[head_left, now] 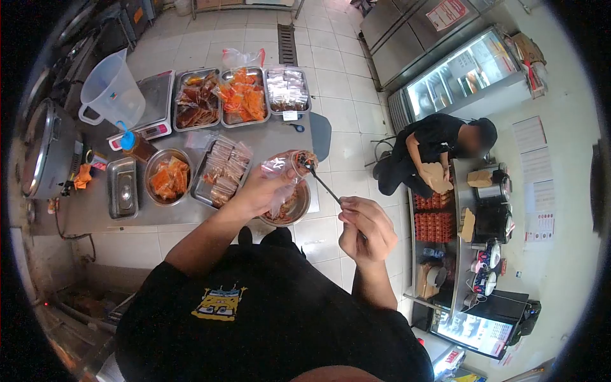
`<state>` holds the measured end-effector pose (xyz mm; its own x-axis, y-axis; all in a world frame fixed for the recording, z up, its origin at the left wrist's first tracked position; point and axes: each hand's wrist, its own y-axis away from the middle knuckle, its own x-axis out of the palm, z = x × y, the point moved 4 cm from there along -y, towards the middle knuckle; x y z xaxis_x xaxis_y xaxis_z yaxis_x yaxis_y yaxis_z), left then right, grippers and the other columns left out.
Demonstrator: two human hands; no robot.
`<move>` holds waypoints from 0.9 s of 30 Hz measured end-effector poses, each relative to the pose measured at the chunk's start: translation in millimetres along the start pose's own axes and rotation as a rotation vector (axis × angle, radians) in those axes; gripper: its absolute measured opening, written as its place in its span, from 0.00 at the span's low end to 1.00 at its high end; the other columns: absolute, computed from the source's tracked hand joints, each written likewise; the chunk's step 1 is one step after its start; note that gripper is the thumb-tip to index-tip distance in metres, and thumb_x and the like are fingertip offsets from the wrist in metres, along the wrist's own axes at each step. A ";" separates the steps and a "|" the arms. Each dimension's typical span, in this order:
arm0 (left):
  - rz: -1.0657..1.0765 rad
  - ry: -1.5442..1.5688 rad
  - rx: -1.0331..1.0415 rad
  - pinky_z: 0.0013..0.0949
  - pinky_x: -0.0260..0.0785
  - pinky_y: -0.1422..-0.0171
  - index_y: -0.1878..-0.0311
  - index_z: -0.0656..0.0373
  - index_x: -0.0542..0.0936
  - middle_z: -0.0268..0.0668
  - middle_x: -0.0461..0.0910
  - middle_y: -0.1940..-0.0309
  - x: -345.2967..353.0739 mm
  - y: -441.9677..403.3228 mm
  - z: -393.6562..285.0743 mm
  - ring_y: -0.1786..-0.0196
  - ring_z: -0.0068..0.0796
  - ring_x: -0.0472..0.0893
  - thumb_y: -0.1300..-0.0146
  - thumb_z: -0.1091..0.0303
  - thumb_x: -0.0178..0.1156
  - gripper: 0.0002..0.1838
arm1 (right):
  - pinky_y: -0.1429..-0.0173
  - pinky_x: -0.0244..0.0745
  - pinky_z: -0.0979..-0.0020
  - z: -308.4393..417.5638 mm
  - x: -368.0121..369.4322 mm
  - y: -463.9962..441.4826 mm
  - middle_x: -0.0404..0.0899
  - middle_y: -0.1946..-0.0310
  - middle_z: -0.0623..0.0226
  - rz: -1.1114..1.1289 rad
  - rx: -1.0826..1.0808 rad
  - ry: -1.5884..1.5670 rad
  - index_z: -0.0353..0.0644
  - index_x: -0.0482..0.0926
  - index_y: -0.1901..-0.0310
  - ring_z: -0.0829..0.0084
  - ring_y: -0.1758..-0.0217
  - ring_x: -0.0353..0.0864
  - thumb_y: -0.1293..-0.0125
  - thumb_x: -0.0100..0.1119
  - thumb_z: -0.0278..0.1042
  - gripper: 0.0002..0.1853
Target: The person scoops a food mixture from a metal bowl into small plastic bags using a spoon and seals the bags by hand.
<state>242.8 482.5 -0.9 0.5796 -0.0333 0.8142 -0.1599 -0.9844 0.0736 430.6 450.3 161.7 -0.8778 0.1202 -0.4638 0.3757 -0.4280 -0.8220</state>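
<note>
My left hand (256,193) is closed around a clear plastic bag (279,167) with reddish-brown food near its mouth. A thin dark spoon (326,189) is pinched by its handle in the fingers of my right hand (367,230). The spoon's bowl end is at the bag's opening, against the food. Below the bag, a round metal bowl (304,207) with more of the food is partly hidden by the bag and my left hand. Beside my left wrist, a metal tray (202,184) holds several filled small bags (223,167).
Metal trays of orange and brown packets (244,95) line the table (159,219). A bowl of orange packets (168,178), a blue-capped bottle (137,146), a scale (156,102) and a plastic jug (113,89) stand leftward. Another person (439,149) sits at right by shelves with egg trays (434,227).
</note>
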 end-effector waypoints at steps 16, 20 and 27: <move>0.027 -0.165 0.131 0.32 0.76 0.37 0.31 0.64 0.73 0.37 0.84 0.44 -8.0 4.0 -15.7 0.44 0.26 0.83 0.32 0.73 0.70 0.28 | 0.59 0.87 0.64 13.6 0.5 -1.3 0.85 0.68 0.51 -0.093 0.128 -0.039 0.28 0.79 0.64 0.57 0.64 0.90 0.35 0.64 0.15 0.03; 0.044 -0.367 0.182 0.29 0.75 0.37 0.32 0.64 0.75 0.35 0.84 0.44 -16.3 5.4 -23.7 0.43 0.22 0.82 0.33 0.75 0.71 0.27 | 0.59 0.86 0.66 9.3 7.1 2.4 0.85 0.68 0.51 -0.098 0.221 -0.083 0.28 0.79 0.65 0.58 0.64 0.90 0.33 0.63 0.16 0.03; 0.017 -0.413 0.174 0.31 0.75 0.36 0.34 0.65 0.76 0.35 0.84 0.45 -32.3 11.5 -18.1 0.43 0.22 0.82 0.35 0.75 0.72 0.26 | 0.54 0.83 0.68 -12.6 -5.7 16.4 0.85 0.63 0.53 -0.306 0.472 -0.221 0.30 0.78 0.60 0.67 0.61 0.86 0.26 0.62 0.23 0.05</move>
<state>207.7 475.3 -15.9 0.8542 -0.0812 0.5136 -0.0558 -0.9963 -0.0648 445.5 453.9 146.7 -0.9851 0.1335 -0.1082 -0.0319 -0.7605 -0.6486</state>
